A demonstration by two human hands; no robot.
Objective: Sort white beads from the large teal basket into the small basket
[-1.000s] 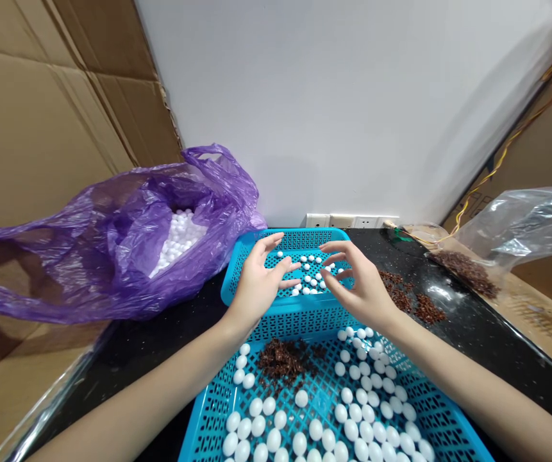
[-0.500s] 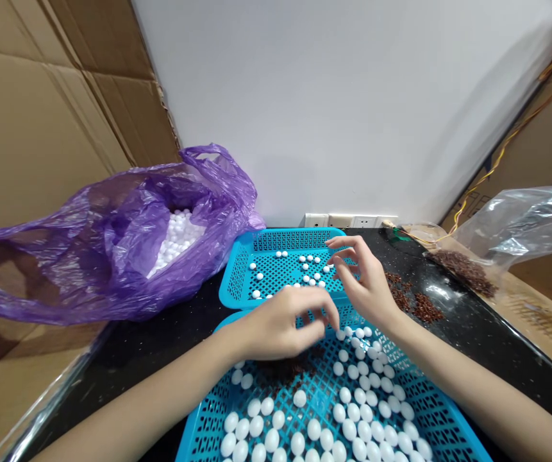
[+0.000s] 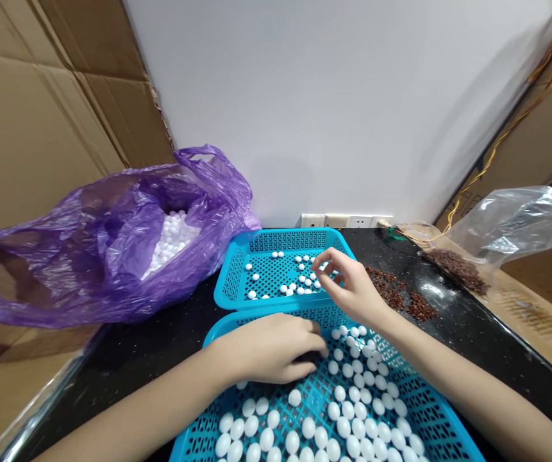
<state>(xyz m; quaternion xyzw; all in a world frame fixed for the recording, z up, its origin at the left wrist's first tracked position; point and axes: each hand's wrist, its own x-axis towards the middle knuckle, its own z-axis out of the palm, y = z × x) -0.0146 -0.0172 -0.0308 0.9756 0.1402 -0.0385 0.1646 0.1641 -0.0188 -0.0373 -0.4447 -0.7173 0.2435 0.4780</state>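
Two bare hands are at work over two blue perforated baskets set one behind the other on a black counter. The left hand reaches low into the far-left part of the near basket, palm down with its fingers bent; its underside is hidden, so I cannot tell whether it grips anything. The right hand is over the right side of the far basket, fingers curled and thumb near the index finger; I cannot tell whether anything is pinched there. Roughly twenty white balls show in the far basket, some others possibly covered by the hand. The near basket, cut off by the lower edge of the view, shows more than fifty white balls, about forty of them on its right side and close to twenty left of centre. One purple bag lies open at the left, with one heap of small white balls inside, too many to count. On the counter to the right are two patches of brown shreds, one wide scatter and one small clump. Farther right are one brown pile and one clear bag, and one twisted yellow cable runs above them.
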